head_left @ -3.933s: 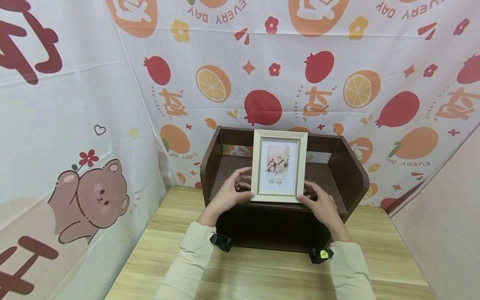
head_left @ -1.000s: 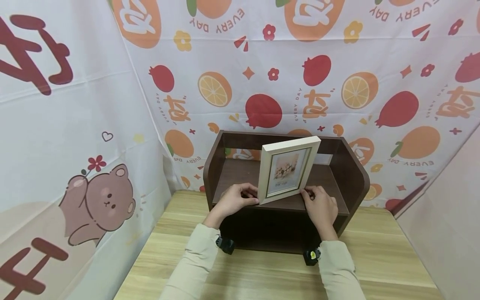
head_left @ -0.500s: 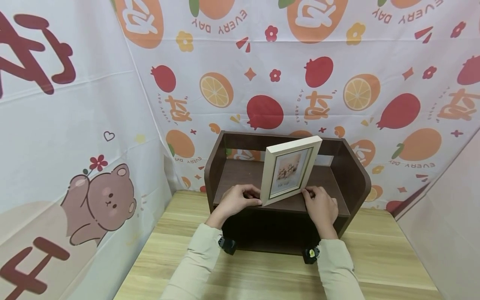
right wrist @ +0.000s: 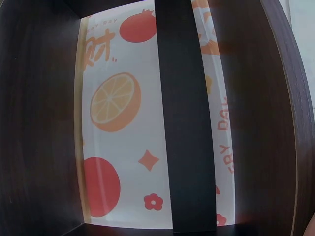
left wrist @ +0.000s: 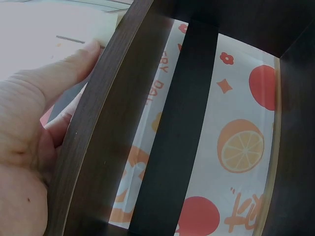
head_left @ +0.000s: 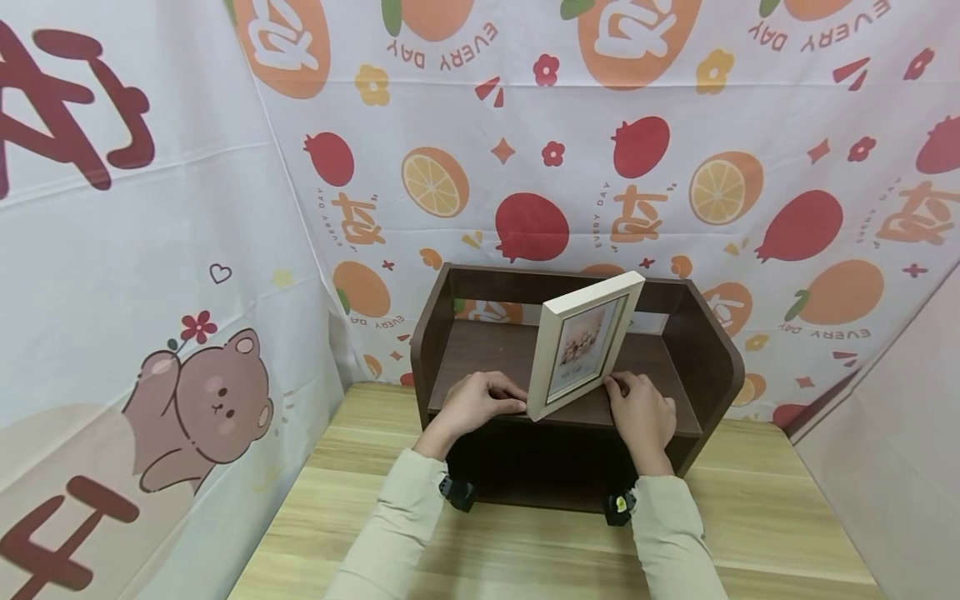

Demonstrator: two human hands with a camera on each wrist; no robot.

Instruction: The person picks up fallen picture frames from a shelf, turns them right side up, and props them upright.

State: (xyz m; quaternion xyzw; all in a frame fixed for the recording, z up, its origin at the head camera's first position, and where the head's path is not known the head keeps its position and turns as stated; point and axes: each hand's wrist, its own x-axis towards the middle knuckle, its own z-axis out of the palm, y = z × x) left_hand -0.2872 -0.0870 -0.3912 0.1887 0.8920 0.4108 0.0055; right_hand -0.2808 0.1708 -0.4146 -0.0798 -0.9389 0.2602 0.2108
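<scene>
A cream photo frame with a flower picture stands upright on the upper board of a dark brown wooden shelf, turned at an angle so its left edge is nearest me. My left hand pinches its lower left corner. My right hand holds its lower right corner with curled fingers. In the left wrist view my left hand's thumb presses a pale surface above the shelf's front edge. The right wrist view shows the shelf's inside, with only a sliver of the hand at the bottom right.
The shelf stands on a light wooden table, against a fruit-print cloth backdrop. A bear-print cloth closes the left side and a plain panel the right. The shelf's lower compartment is dark.
The frame faced me squarely 3.9 s ago; it has since turned about its base, and in the last second a little further. Both hands stay at its lower corners.
</scene>
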